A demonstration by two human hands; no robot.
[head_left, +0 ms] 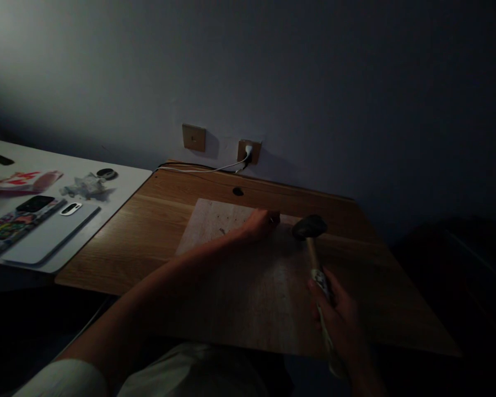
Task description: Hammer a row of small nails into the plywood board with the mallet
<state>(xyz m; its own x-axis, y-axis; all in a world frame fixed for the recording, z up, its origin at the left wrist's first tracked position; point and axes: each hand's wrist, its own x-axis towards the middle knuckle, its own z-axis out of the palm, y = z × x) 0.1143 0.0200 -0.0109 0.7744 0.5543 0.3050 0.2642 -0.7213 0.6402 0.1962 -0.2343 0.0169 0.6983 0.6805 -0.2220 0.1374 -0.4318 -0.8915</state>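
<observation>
My right hand (333, 306) is wrapped round the handle of a hammer (310, 226), a mallet-like tool with a dark head and a wooden shaft. The head is over the right part of a pale wooden board (240, 298) lying on the desk. On the board's far part rests my left hand (261, 225), its fingers pinched together. Whatever they hold is too small and dark to make out. Several small dark marks or nails (227, 218) run in a row on the board left of that hand.
The board lies on a brown wooden desk (149, 220) against the wall. A white cable (206, 170) runs to a wall socket (249, 151). To the left, a white table (126, 179) bears a pale phone-like slab (52, 231), a patterned one (14, 229), crumpled plastic (89, 186) and a dark roll (107, 174).
</observation>
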